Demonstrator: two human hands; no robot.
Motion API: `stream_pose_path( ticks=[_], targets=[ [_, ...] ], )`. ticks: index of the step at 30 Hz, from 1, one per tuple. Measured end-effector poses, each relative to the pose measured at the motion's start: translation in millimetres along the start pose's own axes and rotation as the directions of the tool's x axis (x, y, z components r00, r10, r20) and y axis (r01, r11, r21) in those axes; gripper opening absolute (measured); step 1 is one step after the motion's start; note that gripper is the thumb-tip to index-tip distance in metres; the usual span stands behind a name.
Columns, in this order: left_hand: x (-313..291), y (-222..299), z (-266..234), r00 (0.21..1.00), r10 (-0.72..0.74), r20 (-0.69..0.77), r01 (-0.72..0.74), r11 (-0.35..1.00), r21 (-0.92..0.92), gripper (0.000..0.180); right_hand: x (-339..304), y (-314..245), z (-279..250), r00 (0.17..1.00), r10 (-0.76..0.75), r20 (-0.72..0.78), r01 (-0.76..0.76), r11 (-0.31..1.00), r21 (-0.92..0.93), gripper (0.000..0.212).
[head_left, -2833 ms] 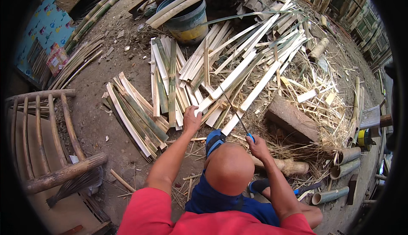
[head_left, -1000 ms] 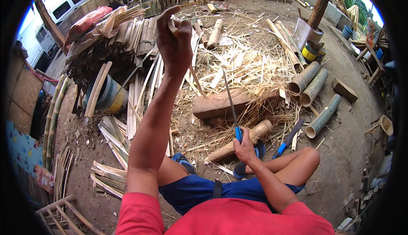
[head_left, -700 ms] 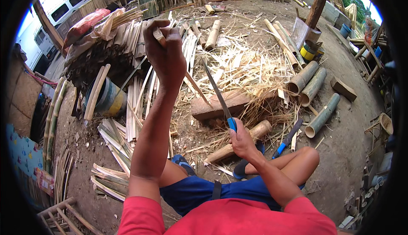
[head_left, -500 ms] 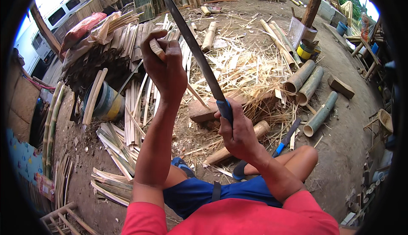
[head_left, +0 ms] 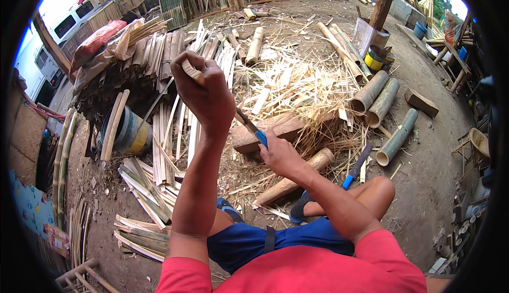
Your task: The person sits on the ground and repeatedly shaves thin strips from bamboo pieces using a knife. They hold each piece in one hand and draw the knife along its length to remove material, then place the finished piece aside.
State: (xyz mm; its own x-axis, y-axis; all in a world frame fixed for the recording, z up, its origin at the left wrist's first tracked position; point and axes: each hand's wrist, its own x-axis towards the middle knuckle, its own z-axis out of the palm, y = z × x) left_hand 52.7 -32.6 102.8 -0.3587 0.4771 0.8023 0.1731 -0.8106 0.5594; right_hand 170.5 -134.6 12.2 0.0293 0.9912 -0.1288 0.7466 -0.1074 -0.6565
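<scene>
My left hand (head_left: 204,94) is raised and closed round a split bamboo piece (head_left: 193,72), whose pale end shows at the top of my fist. Lower and to the right, my right hand (head_left: 281,155) grips a machete by its blue handle (head_left: 261,136). Only a short dark part of its blade (head_left: 247,124) shows, pointing up and left toward my left wrist; the rest is hidden. Whether the blade touches the bamboo, I cannot tell. Beyond my right hand lies a thick wooden block (head_left: 283,132) on the ground.
Pale shavings (head_left: 299,89) are heaped behind the block. Bamboo tubes (head_left: 397,136) and a second blue-handled blade (head_left: 358,166) lie to the right. A round log (head_left: 297,176) rests near my feet. Leftward are a bucket (head_left: 139,131), split strips (head_left: 146,234) and stacked slats (head_left: 143,65).
My right hand has swung the machete down from upright to beside my left wrist. The left hand still holds the bamboo, shifted slightly left and lower.
</scene>
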Motion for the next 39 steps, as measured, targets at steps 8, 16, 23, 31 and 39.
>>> stream_pose_path(
  ticks=[8,16,23,31,39],
  targets=[
    [-2.9,3.6,3.3,0.998,-0.060,0.009,0.060,0.998,-0.032,0.015,0.0,19.2,-3.4,0.736,-0.381,-0.560,0.586,0.772,0.245,0.024],
    [-1.9,6.0,8.5,0.997,0.080,0.021,-0.082,0.991,0.109,0.017,10.0,30.7,4.0,0.985,-0.143,-0.096,0.166,0.937,0.308,0.024],
    [-1.8,0.1,7.5,0.999,-0.051,0.015,0.051,0.999,0.006,0.016,10.3,19.8,2.1,0.998,-0.068,-0.015,0.070,0.983,0.171,0.024],
    [-4.7,-0.5,10.7,1.000,0.001,-0.012,0.000,0.999,0.035,0.013,-1.8,30.0,8.0,0.783,-0.337,-0.523,0.524,0.810,0.263,0.027],
    [5.8,-3.3,14.7,0.999,0.051,0.014,-0.052,0.996,0.068,0.012,30.6,39.5,16.8,0.992,0.038,0.118,-0.085,0.900,0.428,0.029]
  ],
)
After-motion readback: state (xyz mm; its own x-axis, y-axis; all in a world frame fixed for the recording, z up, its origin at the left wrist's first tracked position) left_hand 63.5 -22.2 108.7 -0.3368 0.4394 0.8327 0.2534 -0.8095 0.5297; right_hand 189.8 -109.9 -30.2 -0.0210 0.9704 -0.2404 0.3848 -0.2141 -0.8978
